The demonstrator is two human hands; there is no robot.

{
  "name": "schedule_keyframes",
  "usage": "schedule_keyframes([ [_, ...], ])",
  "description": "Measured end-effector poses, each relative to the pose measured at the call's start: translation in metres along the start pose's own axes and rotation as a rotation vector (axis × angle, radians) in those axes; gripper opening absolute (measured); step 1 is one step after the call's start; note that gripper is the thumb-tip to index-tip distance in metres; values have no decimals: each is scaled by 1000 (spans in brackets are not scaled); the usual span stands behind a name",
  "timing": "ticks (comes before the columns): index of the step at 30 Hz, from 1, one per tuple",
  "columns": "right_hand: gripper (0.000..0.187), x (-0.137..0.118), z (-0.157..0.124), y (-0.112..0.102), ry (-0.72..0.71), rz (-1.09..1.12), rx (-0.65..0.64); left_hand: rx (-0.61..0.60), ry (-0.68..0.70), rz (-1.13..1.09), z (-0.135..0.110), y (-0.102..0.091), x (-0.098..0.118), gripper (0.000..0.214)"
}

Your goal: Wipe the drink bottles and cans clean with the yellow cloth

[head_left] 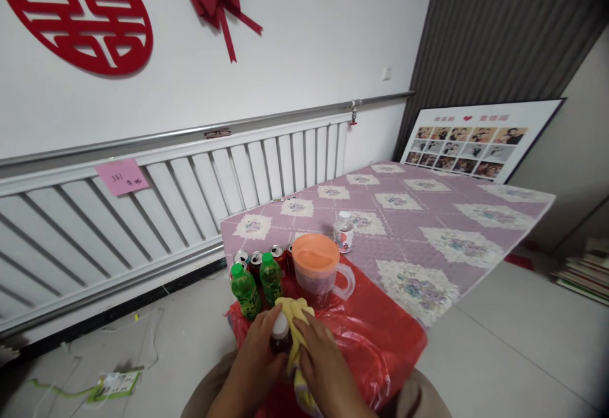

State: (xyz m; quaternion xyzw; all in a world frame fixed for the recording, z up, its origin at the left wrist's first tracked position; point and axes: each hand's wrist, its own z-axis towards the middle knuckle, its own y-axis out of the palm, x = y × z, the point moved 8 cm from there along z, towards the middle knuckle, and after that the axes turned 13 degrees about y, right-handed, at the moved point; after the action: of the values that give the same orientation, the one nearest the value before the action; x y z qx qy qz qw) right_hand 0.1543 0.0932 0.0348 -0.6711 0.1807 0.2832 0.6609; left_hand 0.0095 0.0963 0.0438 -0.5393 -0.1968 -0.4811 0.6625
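My left hand [261, 348] is wrapped round a small dark bottle with a white cap [280, 326], held upright low at the table's near edge. My right hand [323, 351] presses a yellow cloth [297, 326] against the bottle's right side. Part of the cloth hangs down below the fingers. Just beyond my hands stand two green bottles [246, 294] with green caps, on the left. A clear pitcher with an orange lid [316, 266] stands behind the cloth, its handle to the right. Red plastic sheeting [371, 342] lies under these things.
Several opened drink cans [255, 259] stand behind the green bottles. A clear bottle with a white cap [343, 234] is on the purple patterned tablecloth [404, 221]. A white radiator [190, 196] runs along the wall. On the floor at left lies a power strip [117, 383] with cables.
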Motion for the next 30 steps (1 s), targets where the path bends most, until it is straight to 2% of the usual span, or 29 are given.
schedule_keyframes([
  [5, 59, -12, -5, -8, 8, -65, -49, 83, -100, 81, -8, -3, 2, 87],
  [10, 57, -16, -17, -8, -58, -101, -86, 112, -186, 192, -11, -3, 1, 87],
  [17, 65, -17, -21, -8, -70, -108, -70, 193, -229, 287, -14, -5, 3, 81],
  [20, 62, -17, -19, -9, -41, -75, -59, 161, -146, 149, -10, -8, -3, 70],
  [24, 59, -14, -19, -6, -30, -58, -62, 42, -38, -222, -10, -4, -17, 69],
  [27, 60, -10, -20, -4, -36, -44, -31, 13, -55, -375, -14, 0, -30, 71],
  [30, 62, -6, -19, -1, -23, -21, -3, 45, -109, -430, -17, 4, -38, 72],
])
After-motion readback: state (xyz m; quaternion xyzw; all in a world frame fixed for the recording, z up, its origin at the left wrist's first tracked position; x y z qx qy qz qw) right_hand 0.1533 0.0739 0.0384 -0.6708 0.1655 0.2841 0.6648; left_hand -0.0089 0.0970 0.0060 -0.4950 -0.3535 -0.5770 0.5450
